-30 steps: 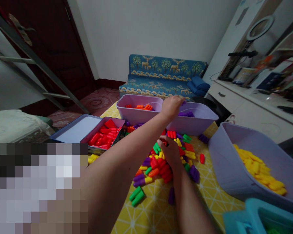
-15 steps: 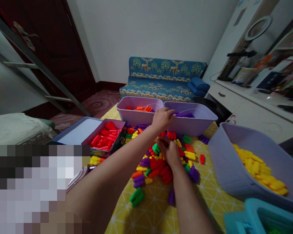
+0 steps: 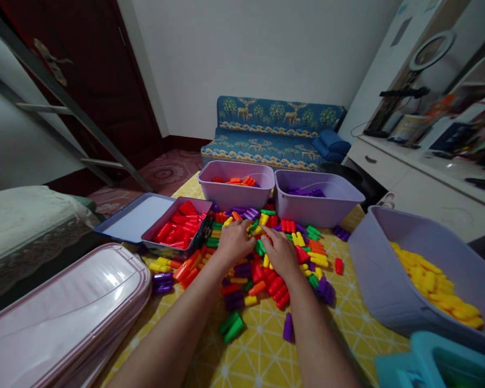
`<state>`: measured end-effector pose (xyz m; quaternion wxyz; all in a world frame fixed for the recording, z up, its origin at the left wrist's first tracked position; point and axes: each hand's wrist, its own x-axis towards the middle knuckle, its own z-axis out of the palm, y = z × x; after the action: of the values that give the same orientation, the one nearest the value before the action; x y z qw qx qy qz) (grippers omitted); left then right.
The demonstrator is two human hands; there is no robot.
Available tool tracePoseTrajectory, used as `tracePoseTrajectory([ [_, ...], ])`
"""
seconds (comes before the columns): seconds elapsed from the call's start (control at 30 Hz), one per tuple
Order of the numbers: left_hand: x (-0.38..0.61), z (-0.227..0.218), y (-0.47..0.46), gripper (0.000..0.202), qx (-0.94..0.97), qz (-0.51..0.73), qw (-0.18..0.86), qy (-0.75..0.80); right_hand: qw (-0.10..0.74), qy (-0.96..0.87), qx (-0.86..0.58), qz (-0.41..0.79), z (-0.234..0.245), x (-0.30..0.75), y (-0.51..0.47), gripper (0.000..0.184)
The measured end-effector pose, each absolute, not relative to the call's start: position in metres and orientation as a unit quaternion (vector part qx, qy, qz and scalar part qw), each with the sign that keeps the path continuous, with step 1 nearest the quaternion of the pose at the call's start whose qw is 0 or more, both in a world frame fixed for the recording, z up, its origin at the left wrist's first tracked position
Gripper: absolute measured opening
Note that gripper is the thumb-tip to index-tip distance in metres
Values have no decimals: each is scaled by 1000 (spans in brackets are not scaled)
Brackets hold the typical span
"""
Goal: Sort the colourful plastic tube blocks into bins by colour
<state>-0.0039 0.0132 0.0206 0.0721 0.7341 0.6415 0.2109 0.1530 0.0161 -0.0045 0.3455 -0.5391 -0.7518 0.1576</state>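
Observation:
A mixed heap of plastic building blocks (image 3: 257, 272) in red, yellow, green, purple and orange lies on the table, many shaped like joined finger-like tubes. My left hand (image 3: 236, 241) rests over the heap's far left part, fingers forward and thumb apart, touching blocks. Close to its right, my right hand (image 3: 282, 252) reaches into the heap with its fingers apart. No block shows clearly held in either hand; the undersides of the fingers are hidden. A green block (image 3: 231, 326) and a purple block (image 3: 288, 327) lie nearer to me.
Two lilac bins stand behind the heap, one with orange blocks (image 3: 246, 181), one with purple blocks (image 3: 307, 192). An open tin (image 3: 208, 206) at left holds red blocks. At right is a lilac bin (image 3: 364, 269) of yellow blocks, near a teal container (image 3: 418, 350). Pinkish lids (image 3: 68, 312) lie left.
My left hand has come back from the rim of the purple-block bin to the heap, moving left and nearer. My right hand stays over the heap. The view has shifted slightly.

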Motion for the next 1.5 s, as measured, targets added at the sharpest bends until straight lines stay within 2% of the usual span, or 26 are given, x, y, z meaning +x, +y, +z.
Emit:
tracePoseTrajectory([
  [0.23, -13, 6, 21, 39, 736, 301, 98, 598, 382, -755, -479, 233, -4, 155, 17, 41],
  [0.43, -12, 5, 23, 48, 734, 298, 145, 593, 371, -762, -450, 281, -9, 153, 18, 56],
  [0.53, -12, 3, 23, 49, 728, 310, 156, 592, 378, -761, -441, 291, -10, 152, 18, 56],
  [0.7, -12, -7, 27, 47, 698, 415, 213, 543, 432, -728, -446, 289, -8, 151, 18, 51],
  [0.9, -10, -14, 29, 47, 667, 475, 300, 489, 420, -736, -474, 239, -7, 147, 18, 47],
  [1.0, -9, -13, 27, 47, 690, 471, 286, 469, 406, -726, -514, 207, -6, 146, 18, 42],
  [1.13, -8, -11, 26, 40, 684, 483, 289, 463, 393, -713, -552, 179, -1, 145, 14, 24],
  [1.3, -9, -15, 30, 32, 674, 497, 272, 474, 396, -721, -567, 45, 8, 145, 9, 12],
  [1.4, -10, -19, 33, 30, 676, 502, 248, 479, 457, -679, -572, 54, 9, 148, 11, 17],
  [1.5, -12, -21, 33, 26, 686, 491, 232, 484, 574, -592, -553, 122, 15, 156, 15, 28],
])
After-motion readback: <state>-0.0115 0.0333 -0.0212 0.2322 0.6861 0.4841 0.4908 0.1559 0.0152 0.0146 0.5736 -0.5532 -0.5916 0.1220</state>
